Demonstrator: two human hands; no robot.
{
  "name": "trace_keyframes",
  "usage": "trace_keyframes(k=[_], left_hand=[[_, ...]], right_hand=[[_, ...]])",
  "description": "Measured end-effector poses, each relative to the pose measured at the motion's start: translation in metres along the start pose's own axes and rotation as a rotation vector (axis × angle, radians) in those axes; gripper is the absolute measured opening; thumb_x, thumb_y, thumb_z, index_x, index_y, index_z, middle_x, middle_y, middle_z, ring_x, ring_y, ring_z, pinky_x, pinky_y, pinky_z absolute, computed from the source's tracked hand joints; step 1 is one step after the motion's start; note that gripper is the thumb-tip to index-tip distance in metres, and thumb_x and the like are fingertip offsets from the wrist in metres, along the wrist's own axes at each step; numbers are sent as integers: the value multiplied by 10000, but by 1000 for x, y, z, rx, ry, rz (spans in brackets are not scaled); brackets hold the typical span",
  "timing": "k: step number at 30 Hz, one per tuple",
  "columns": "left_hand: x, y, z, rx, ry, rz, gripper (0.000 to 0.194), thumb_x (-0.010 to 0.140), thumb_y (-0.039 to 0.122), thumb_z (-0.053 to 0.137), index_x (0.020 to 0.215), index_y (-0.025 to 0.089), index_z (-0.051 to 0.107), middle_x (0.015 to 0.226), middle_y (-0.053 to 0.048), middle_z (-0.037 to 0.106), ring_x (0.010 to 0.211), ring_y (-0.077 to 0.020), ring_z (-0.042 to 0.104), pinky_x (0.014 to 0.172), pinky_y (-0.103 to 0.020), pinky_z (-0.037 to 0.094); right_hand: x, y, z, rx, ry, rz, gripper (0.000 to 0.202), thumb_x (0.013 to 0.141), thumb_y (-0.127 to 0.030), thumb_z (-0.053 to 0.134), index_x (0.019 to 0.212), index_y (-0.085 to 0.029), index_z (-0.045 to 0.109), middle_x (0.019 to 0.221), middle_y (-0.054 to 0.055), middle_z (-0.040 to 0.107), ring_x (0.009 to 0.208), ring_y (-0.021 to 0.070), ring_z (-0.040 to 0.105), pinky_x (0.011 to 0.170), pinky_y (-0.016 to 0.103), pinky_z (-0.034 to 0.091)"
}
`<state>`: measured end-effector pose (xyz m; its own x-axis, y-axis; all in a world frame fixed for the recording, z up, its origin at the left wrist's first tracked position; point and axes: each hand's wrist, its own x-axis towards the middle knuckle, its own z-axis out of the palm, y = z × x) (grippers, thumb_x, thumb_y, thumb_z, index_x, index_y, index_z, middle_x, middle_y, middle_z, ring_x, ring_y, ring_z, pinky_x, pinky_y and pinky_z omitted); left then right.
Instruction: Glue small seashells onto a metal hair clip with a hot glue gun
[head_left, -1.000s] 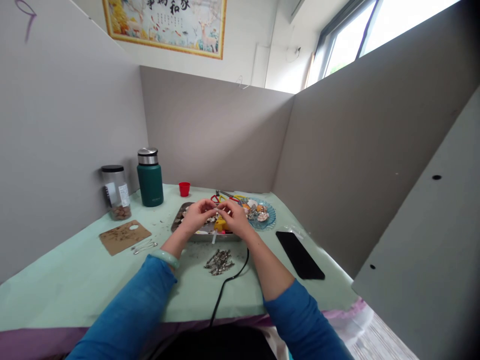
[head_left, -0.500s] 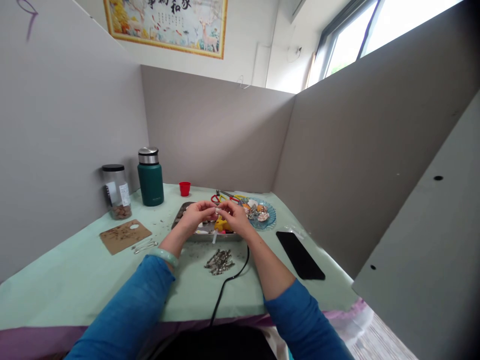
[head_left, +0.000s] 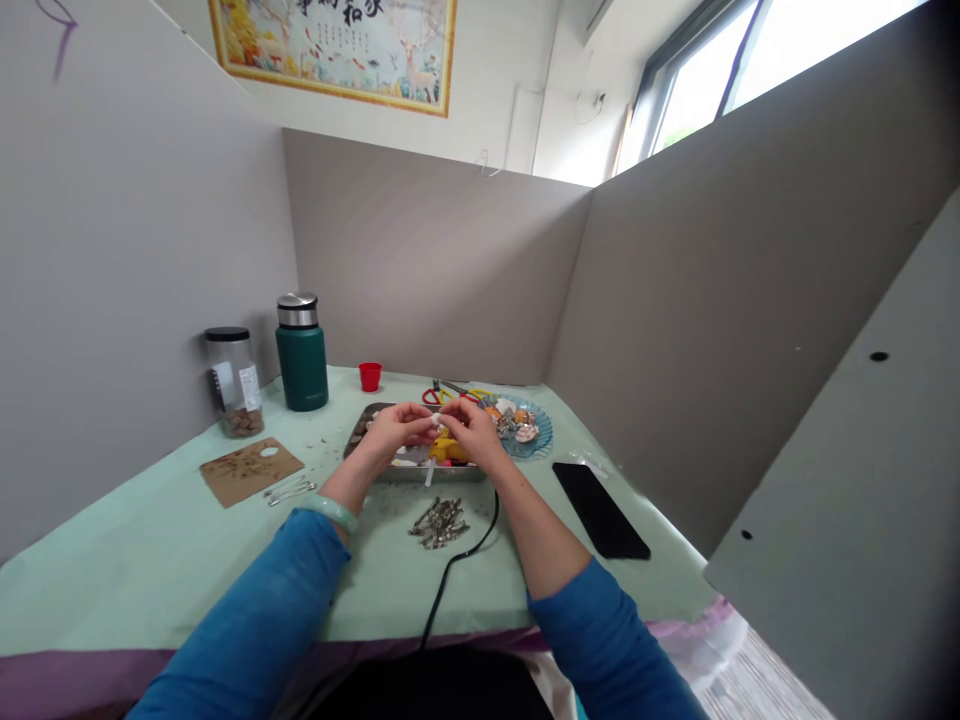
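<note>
Over the metal tray (head_left: 420, 475), my left hand (head_left: 396, 432) and my right hand (head_left: 469, 430) meet fingertip to fingertip. Both pinch a small white piece (head_left: 436, 420), too small to name. Beneath them in the tray lies a yellow glue gun (head_left: 448, 449), its white tip sticking out over the front rim; my hands partly cover the tray's other contents. Nearer to me is a pile of small metal clips (head_left: 439, 523). A blue glass plate (head_left: 541, 430) with assorted small ornaments stands right of my right hand.
Left stand a clear jar (head_left: 235, 380), a green thermos (head_left: 301, 360) and a red cup (head_left: 370, 377). Brown cardboard (head_left: 251, 472) and large safety pins (head_left: 290, 490) lie nearby. Pliers (head_left: 457, 391) rest behind the tray, a black phone (head_left: 600, 510) at right. A black cord (head_left: 448, 575) crosses the front edge.
Almost nothing differs. My fingers have shifted very slightly around the small white piece, and the view has moved a touch.
</note>
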<state>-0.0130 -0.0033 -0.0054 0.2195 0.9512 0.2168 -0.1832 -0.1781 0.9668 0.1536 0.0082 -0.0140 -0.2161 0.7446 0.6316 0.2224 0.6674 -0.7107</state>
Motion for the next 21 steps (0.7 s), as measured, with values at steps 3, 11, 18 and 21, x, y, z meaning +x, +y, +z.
trace_keyframes(k=[3, 11, 18, 21], left_hand=[[-1, 2, 0, -6, -1, 22, 356, 594, 304, 799, 827, 117, 604, 708, -42, 663, 668, -161, 663, 685, -295, 541], [-1, 3, 0, -13, 5, 33, 354, 604, 301, 792, 857, 112, 632, 724, -56, 682, 674, -161, 667, 704, -289, 531], [0, 2, 1, -10, 34, 16, 359, 592, 288, 796, 850, 98, 634, 722, -70, 686, 671, -162, 668, 696, -283, 536], [1, 0, 1, -9, 73, -6, 334, 602, 284, 786, 827, 92, 632, 686, -77, 682, 648, -165, 667, 679, -287, 542]], right_hand=[[-1, -3, -1, 11, -18, -11, 146, 799, -310, 555, 866, -187, 595, 780, 12, 606, 591, 118, 543, 568, 241, 470], [0, 2, -1, -67, -20, -46, 181, 800, -282, 559, 945, -185, 604, 829, 23, 624, 660, 128, 559, 622, 249, 470], [-1, 0, -2, -82, -14, -61, 199, 807, -306, 560, 953, -182, 611, 837, 30, 623, 647, 126, 553, 616, 252, 469], [-1, 0, -1, -65, 6, -70, 189, 807, -289, 549, 954, -183, 604, 818, 24, 611, 623, 121, 543, 601, 247, 464]])
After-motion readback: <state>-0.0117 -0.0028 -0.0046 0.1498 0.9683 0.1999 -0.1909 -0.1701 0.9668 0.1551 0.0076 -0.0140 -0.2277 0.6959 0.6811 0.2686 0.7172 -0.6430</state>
